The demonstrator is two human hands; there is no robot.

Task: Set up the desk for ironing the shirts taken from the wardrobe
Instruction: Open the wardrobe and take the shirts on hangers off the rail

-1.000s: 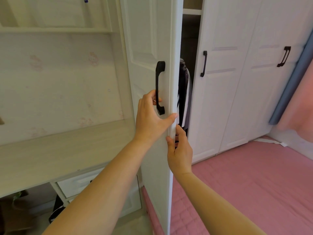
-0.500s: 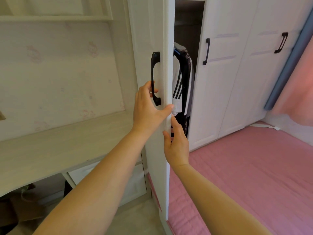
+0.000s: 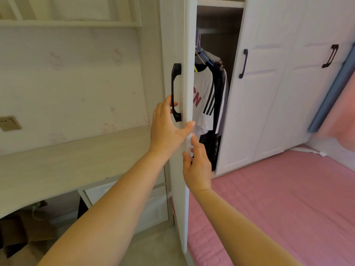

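The white wardrobe door (image 3: 176,35) stands partly open, its edge facing me. My left hand (image 3: 167,125) holds its black handle (image 3: 175,89), fingers hooked behind the bar and thumb stretched to the door's edge. Just below, my right hand (image 3: 197,166) pinches that edge, thumb in front and fingers behind. Inside the gap a white shirt (image 3: 203,96) with red letters and black sleeve stripes hangs on a hanger, with a dark garment (image 3: 221,104) beside it. The pale wooden desk (image 3: 67,160) runs along the wall to the left of the door.
A pink bed (image 3: 278,198) fills the lower right, close to the wardrobe. Two closed wardrobe doors (image 3: 259,93) with black handles stand to the right. A wall socket (image 3: 9,122) sits above the desk, white drawers (image 3: 153,208) and a cardboard box (image 3: 19,233) below it.
The door has swung further open under both hands. More of the wardrobe's inside shows, and the white shirt's front with red letters has come into sight.
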